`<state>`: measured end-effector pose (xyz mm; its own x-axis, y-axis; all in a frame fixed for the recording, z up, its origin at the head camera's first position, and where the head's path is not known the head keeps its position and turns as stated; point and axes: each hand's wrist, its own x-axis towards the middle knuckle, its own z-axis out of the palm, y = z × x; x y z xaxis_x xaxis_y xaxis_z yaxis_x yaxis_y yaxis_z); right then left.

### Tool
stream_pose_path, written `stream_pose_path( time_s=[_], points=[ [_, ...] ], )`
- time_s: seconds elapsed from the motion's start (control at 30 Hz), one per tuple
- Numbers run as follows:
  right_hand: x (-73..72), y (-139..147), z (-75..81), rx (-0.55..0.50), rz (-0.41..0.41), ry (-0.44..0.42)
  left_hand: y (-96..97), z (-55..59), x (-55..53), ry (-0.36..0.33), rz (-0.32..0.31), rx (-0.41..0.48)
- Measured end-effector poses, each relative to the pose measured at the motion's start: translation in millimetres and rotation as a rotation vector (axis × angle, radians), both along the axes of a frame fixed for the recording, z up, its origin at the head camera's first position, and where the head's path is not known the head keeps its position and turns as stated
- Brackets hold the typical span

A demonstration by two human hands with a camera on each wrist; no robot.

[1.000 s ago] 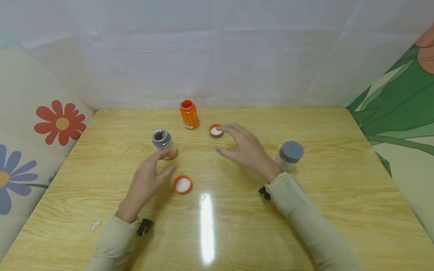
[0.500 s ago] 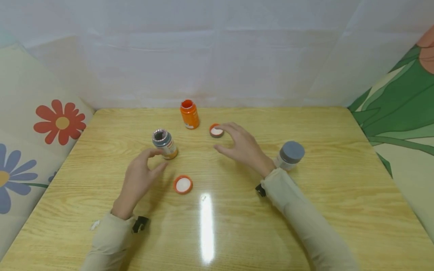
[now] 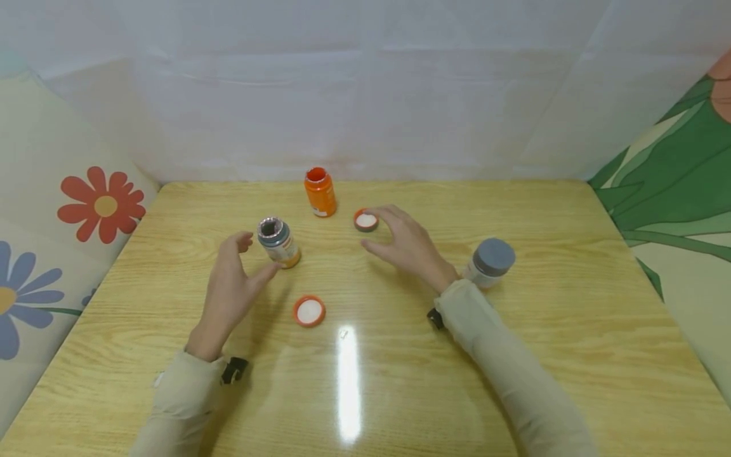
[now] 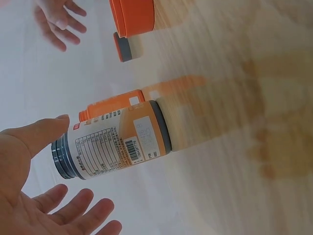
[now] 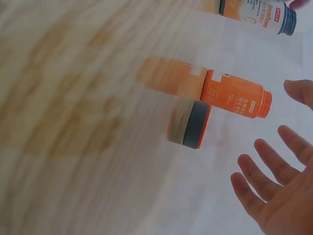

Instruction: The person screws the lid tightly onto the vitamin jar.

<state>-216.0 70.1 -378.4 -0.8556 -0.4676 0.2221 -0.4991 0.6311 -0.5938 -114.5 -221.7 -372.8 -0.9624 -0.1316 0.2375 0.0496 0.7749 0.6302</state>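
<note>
Uncapped grey-necked ImmPower bottle (image 3: 282, 245): one, upright on the desk (image 3: 434, 393). Probably light, rigid, smooth and a little slippery; best taken around the labelled body, below the threaded neck.

Left hand (image 3: 228, 295): just left of the ImmPower bottle, thumb and fingers parted, gripping nothing; whether the thumb touches, cannot tell.

Grey lid (image 3: 366, 221): one, lining up, right of the ImmPower bottle and slightly beyond. Likely light and stiff; pinch by the rim.

Right hand (image 3: 408, 244): right of the ImmPower bottle, near the grey lid, fingers spread, holding nothing.

Orange bottle (image 3: 321, 194): one, uncapped, upright, behind the ImmPower bottle.

Orange lid (image 3: 309, 311): one, lining up, in front of it.

Grey-capped bottle (image 3: 493, 259): one, well to its right.
</note>
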Motion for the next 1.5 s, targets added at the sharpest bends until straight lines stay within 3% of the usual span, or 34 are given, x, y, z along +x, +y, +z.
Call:
stream_pose_path(
  time_s=[0.47,0.77,1.07,1.5],
  points=[
    [-12.4,-5,-5.9,-0.017,-0.012,-0.035,-2.0,-1.3,-12.5,-0.019,-0.005,0.017],
    [-27.4,-8,-9.4,0.015,-0.016,-0.145,-6.7,-3.7,-19.4,-0.059,-0.009,0.021],
    [-39.1,-10,-9.3,0.043,-0.033,-0.191,-8.1,-2.4,-24.7,-0.090,-0.019,0.037],
    [-55.1,-12,-15.6,0.013,0.034,-0.257,-12.1,-7.6,-31.6,-0.111,-0.046,0.080]
  ],
)
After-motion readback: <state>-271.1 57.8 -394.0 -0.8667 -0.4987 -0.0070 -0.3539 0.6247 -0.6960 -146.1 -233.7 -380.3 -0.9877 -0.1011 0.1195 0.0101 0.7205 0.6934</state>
